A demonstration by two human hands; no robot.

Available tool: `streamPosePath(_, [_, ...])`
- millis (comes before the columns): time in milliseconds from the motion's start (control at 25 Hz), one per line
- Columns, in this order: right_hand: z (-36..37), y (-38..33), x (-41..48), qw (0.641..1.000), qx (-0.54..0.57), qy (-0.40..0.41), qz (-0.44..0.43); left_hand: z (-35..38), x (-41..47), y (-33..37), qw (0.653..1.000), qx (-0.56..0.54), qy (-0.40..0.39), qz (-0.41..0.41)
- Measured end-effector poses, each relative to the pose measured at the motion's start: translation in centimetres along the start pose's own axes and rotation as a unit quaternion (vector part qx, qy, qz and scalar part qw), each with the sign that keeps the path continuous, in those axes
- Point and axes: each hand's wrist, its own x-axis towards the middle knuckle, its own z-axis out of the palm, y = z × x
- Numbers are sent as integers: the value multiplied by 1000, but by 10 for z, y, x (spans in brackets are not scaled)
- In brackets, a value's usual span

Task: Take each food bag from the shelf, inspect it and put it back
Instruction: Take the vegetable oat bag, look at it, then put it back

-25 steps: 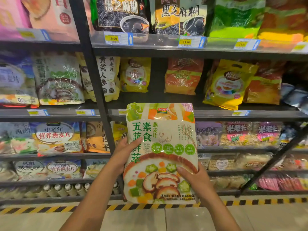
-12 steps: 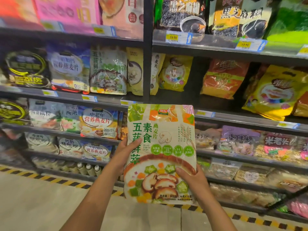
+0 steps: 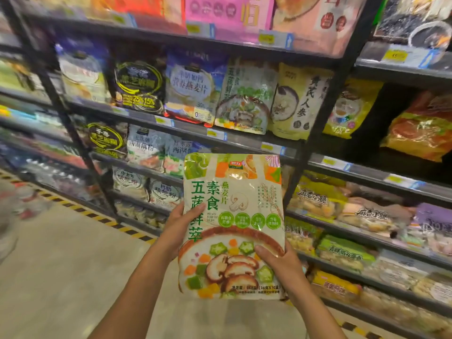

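Note:
I hold a cream and green oatmeal bag (image 3: 234,216) upright in front of the shelves, its front with mushrooms and green lettering facing me. My left hand (image 3: 179,227) grips its left edge, thumb on the front. My right hand (image 3: 281,261) grips the lower right corner, thumb across the printed bowl. A matching bag (image 3: 244,99) stands on the shelf (image 3: 186,128) above, between a blue-white bag and a yellow one.
Dark metal shelving fills the view, packed with food bags on several levels. A black upright post (image 3: 315,133) stands just right of the held bag. Yellow-black hazard tape (image 3: 102,218) runs along the floor at the shelf base. Pale floor lies at lower left.
The view has swung left, so the shelves slide to the right behind the bag. Both hands keep the same hold on the bag, which stays upright in front of me.

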Motion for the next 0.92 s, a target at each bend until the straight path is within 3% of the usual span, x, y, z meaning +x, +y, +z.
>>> streamPosePath(240, [92, 4, 4, 999, -10, -49, 8, -96, -6, 17, 998, 14, 61, 10])
streamPosePath(440, [131, 4, 24, 998, -19, -62, 17, -135, -1, 29, 996, 45, 81, -14])
streamPosePath(720, [153, 2, 82, 999, 6, -45, 28, -159, 36, 44, 975, 195, 12, -107])
streamPosePath(920, [153, -22, 128, 999, 27, -38, 21, -155, 79, 53, 982, 178, -20, -59])
